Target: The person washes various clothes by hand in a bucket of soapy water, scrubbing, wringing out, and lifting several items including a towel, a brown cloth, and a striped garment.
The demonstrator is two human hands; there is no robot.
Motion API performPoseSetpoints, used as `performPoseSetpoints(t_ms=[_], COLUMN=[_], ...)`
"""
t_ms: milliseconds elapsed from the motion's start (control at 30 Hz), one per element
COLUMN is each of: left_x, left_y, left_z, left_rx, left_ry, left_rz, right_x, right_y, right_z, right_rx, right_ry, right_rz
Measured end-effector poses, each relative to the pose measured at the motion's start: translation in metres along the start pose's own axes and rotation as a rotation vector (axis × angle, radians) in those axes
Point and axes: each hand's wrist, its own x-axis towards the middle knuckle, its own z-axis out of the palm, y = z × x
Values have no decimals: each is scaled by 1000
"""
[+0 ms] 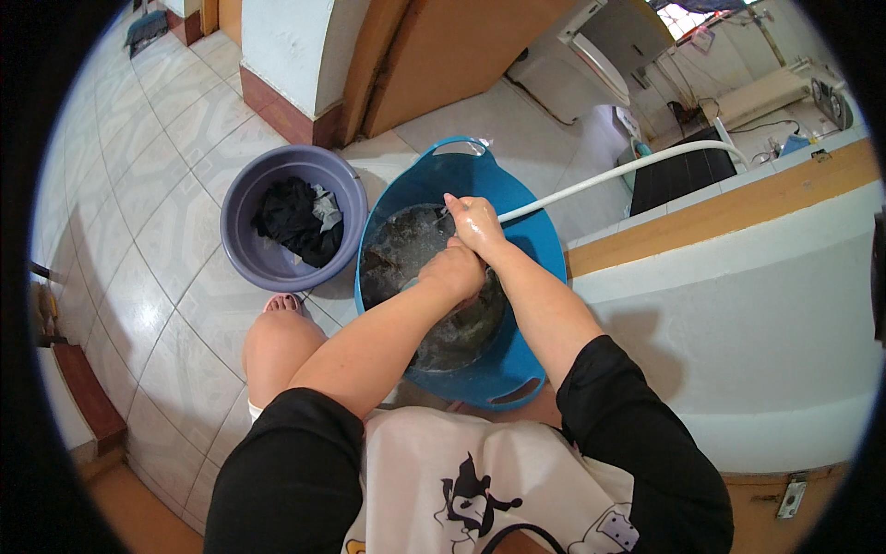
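Observation:
A blue flexible plastic tub [536, 277] stands on the floor before me, holding sudsy water with dark wet cloth [464, 332] in it. Over the tub, my right hand [476, 225] has its fingers curled near the end of a white hose [588, 183], which arcs in from the right. Whether it grips the hose or some cloth is unclear. Just below and left of it, touching it, is my left hand [453, 273], its fingers bent and mostly hidden underneath. What this hand holds cannot be seen.
To the left, a purple plastic basin [235, 228] holds black and grey clothes [294, 221]. A white wall corner [291, 55] and a brown door [457, 62] stand beyond. A low wall with a wooden edge [692, 221] runs along the right. A dustpan [147, 29] lies far left.

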Motion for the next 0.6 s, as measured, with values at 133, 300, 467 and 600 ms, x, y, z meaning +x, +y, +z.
performPoseSetpoints(t_ms=[133, 300, 467, 600], left_x=[-4, -7, -18, -7], left_y=[2, 2, 13, 10], left_z=[0, -6, -33, -33], left_rx=[66, -209, -275, -689], left_ry=[-37, 110, 279, 289], left_rz=[58, 53, 188, 263], right_x=[0, -1, -28, -79], right_y=[12, 11, 19, 51], right_z=[2, -8, -47, -41], right_rx=[-52, 385, 1319, 924], right_ry=[54, 84, 155, 67], right_rz=[-51, 115, 215, -194])
